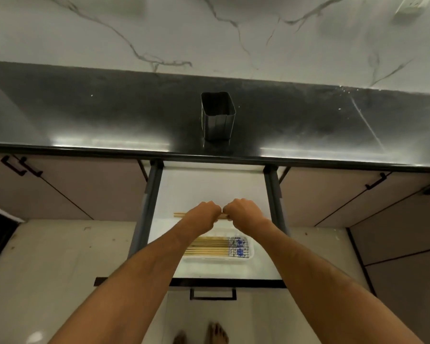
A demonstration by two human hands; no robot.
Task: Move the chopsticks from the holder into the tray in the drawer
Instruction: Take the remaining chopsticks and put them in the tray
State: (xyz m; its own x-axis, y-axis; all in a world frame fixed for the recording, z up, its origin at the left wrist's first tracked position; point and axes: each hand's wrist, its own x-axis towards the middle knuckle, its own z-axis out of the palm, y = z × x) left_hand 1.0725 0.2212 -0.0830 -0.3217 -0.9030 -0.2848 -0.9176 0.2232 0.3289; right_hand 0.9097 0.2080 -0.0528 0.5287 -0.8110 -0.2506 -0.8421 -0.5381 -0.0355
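Bare feet on a pale floor, two forearms reaching over an open drawer beneath a dark countertop. Both the left hand and the right hand are clenched side by side around a small bundle of chopsticks, held level above the drawer floor, just beyond the white tray. More chopsticks already lie lengthwise in that tray, blue-patterned ends to the right. The metal holder stands on the countertop and appears empty. To finish the step cleanly, the bundle probably needs bringing back toward the person, kept parallel to those already laid, patterned ends matched, then lowered and released together so none rolls over the rim.
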